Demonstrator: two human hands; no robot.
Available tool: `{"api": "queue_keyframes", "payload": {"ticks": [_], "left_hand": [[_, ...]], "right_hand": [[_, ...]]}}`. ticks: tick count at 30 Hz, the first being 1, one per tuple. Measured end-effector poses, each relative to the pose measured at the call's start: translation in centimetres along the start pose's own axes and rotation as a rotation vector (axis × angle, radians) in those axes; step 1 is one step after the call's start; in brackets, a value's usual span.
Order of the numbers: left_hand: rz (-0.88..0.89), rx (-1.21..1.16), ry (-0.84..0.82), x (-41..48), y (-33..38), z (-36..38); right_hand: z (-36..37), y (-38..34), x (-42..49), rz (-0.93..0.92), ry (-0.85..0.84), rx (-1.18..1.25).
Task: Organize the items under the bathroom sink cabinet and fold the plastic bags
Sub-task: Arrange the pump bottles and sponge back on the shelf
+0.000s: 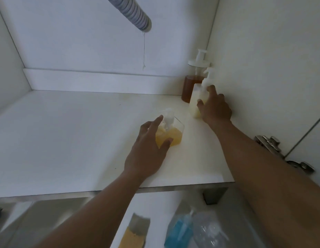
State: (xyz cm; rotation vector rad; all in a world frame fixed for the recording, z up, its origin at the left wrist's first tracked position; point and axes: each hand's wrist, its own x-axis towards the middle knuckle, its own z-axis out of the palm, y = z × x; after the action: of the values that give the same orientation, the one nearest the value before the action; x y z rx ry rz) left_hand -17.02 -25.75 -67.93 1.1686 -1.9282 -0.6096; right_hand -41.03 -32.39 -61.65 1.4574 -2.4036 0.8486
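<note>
Inside the white cabinet (pixel 66 133), my left hand (pixel 146 149) wraps around a clear square pump bottle of orange liquid (pixel 173 135) standing on the cabinet floor. My right hand (pixel 214 108) grips a pale yellow pump bottle (pixel 196 102) near the right wall. Directly behind it in the back right corner stands a brown pump bottle (pixel 189 86). On the floor below the cabinet lie a blue liquid bottle (pixel 179 231) and a crumpled clear plastic bag (pixel 209 230).
A corrugated grey drain hose (pixel 132 13) hangs from above at the back. Metal door hinges (pixel 270 144) are fixed on the right wall. A yellow sponge with a grey top (pixel 136 231) lies on the floor beside the blue bottle.
</note>
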Motion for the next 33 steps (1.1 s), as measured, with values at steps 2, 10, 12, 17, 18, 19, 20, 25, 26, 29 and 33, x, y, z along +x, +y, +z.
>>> {"api": "queue_keyframes", "payload": {"ticks": [2, 10, 12, 17, 18, 19, 20, 25, 26, 29, 33], "left_hand": [[0.007, 0.010, -0.001, 0.1, 0.0, 0.1], [-0.126, -0.119, 0.112, 0.2, -0.2, 0.0], [-0.124, -0.114, 0.123, 0.1, -0.1, -0.1], [-0.113, -0.106, 0.110, 0.0, 0.2, -0.4], [-0.117, -0.111, 0.111, 0.1, 0.2, -0.5], [-0.122, -0.113, 0.107, 0.1, 0.2, -0.6], [-0.125, -0.110, 0.096, 0.1, 0.3, -0.6], [-0.061, 0.009, 0.002, -0.2, 0.6, -0.7], [-0.046, 0.033, -0.022, -0.3, 0.7, -0.7], [0.028, 0.178, -0.131, -0.4, 1.1, -0.8], [0.037, 0.463, -0.294, -0.3, 1.2, -0.4]], "right_hand": [[0.5, 0.2, 1.3, -0.025, -0.011, -0.069], [1.0, 0.1, 4.0, 0.024, -0.143, -0.116], [0.7, 0.0, 4.3, 0.021, -0.174, -0.123], [0.8, 0.5, 2.3, 0.116, -0.281, -0.055], [0.8, 0.5, 1.4, 0.144, -0.279, -0.005], [0.7, 0.4, 0.4, 0.158, -0.274, 0.049], [0.4, 0.1, -0.7, 0.156, -0.273, 0.116], [-2.3, -1.4, -9.5, -0.139, -0.003, 0.561], [-2.8, -1.5, -11.3, -0.265, 0.075, 0.554], [-3.1, -1.4, -14.4, -0.614, 0.098, 0.297], [-2.3, -1.1, -14.2, -0.632, 0.026, 0.053]]}}
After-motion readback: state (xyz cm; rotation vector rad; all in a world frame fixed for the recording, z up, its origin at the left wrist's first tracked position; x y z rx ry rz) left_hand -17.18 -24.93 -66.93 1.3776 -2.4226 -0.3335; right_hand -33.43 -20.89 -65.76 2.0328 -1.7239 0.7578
